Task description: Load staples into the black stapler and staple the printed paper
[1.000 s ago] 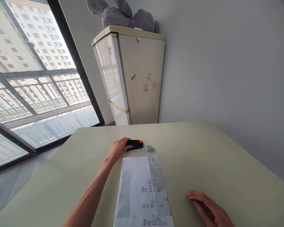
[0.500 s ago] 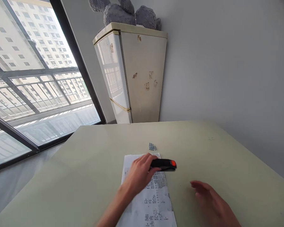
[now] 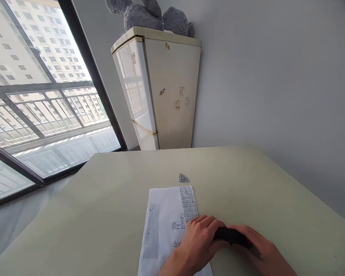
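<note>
Moved nearer: stapler point(image 3: 229, 234), now at paper point(image 3: 166, 222) edge on pale counter point(image 3: 103, 214); left hand point(image 3: 198, 244) and right hand point(image 3: 260, 251) both grip it; fridge point(image 3: 163, 92) behind.

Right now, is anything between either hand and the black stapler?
Nothing visible stands between them. The left hand and the right hand both touch the stapler, one at each end, beside the paper's right edge. The loose staples lie apart, farther up the table.

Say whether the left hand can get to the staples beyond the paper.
Probably yes: only paper and table lie before the staples, though the left hand grips the black stapler with the right hand.
</note>
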A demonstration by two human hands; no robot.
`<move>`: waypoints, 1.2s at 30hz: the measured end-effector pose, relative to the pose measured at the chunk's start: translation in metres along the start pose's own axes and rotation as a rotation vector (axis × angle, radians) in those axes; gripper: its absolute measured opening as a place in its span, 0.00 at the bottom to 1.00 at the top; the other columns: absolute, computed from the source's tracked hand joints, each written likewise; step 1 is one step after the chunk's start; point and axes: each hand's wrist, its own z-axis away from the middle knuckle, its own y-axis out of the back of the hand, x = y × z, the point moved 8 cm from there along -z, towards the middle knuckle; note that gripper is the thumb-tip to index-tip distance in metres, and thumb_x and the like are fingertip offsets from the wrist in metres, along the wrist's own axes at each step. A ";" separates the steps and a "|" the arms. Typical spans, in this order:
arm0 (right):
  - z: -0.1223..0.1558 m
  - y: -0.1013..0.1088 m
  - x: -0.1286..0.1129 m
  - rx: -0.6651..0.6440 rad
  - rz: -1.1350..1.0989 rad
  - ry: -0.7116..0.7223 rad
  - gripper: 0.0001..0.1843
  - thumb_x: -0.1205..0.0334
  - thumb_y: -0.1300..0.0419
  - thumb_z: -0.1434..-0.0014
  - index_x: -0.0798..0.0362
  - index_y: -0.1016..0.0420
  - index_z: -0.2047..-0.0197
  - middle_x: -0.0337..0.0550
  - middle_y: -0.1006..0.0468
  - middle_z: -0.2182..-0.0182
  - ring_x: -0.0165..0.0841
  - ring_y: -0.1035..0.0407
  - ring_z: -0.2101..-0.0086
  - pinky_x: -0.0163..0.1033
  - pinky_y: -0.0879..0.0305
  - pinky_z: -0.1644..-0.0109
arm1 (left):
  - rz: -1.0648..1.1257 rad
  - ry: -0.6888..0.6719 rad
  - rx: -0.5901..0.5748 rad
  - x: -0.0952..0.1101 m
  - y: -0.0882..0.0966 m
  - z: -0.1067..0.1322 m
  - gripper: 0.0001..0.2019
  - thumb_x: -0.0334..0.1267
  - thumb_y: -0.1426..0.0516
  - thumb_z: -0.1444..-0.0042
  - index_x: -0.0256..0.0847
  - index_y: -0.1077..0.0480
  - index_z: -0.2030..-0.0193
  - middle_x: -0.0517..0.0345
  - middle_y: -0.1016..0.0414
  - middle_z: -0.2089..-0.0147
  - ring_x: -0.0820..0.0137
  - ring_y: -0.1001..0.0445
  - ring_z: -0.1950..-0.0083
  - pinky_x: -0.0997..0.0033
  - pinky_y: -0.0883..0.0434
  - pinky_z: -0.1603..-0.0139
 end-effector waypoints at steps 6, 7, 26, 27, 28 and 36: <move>-0.010 0.006 0.020 -0.157 0.045 -0.004 0.17 0.47 0.38 0.35 0.40 0.17 0.46 0.42 0.15 0.47 0.42 0.19 0.50 0.41 0.21 0.46 | 0.023 0.018 0.061 -0.013 0.016 0.025 0.35 0.42 0.33 0.37 0.48 0.43 0.28 0.47 0.30 0.31 0.52 0.32 0.30 0.47 0.31 0.31; -0.012 0.007 0.024 -0.179 0.060 -0.001 0.18 0.46 0.37 0.35 0.40 0.17 0.45 0.42 0.15 0.46 0.42 0.20 0.49 0.40 0.22 0.46 | 0.005 0.032 0.061 -0.018 0.019 0.032 0.35 0.41 0.34 0.36 0.48 0.45 0.27 0.47 0.33 0.28 0.51 0.37 0.27 0.44 0.34 0.29; -0.004 0.027 0.032 -0.012 -0.171 -0.266 0.26 0.37 0.51 0.28 0.41 0.21 0.42 0.44 0.18 0.42 0.43 0.25 0.40 0.45 0.29 0.36 | -0.267 0.087 0.110 -0.050 0.038 0.072 0.27 0.43 0.46 0.26 0.49 0.47 0.24 0.50 0.41 0.22 0.52 0.49 0.20 0.41 0.35 0.27; -0.003 0.028 0.033 0.015 -0.169 -0.282 0.25 0.38 0.51 0.28 0.40 0.22 0.42 0.43 0.18 0.42 0.43 0.25 0.41 0.45 0.28 0.36 | -0.262 0.069 0.123 -0.046 0.038 0.069 0.26 0.42 0.46 0.26 0.49 0.46 0.25 0.50 0.39 0.23 0.53 0.48 0.20 0.42 0.34 0.27; -0.002 0.028 0.032 0.036 -0.163 -0.285 0.24 0.39 0.51 0.27 0.40 0.22 0.43 0.43 0.18 0.42 0.43 0.25 0.41 0.45 0.27 0.37 | -0.249 0.050 0.135 -0.042 0.038 0.066 0.25 0.40 0.46 0.26 0.49 0.45 0.26 0.50 0.37 0.24 0.53 0.46 0.21 0.43 0.34 0.27; -0.009 0.024 0.021 0.051 -0.127 -0.186 0.23 0.42 0.52 0.25 0.44 0.23 0.44 0.47 0.17 0.44 0.43 0.23 0.45 0.46 0.27 0.40 | -0.101 -0.022 0.194 -0.020 0.020 0.028 0.17 0.39 0.38 0.32 0.47 0.31 0.39 0.51 0.23 0.38 0.52 0.33 0.29 0.45 0.26 0.35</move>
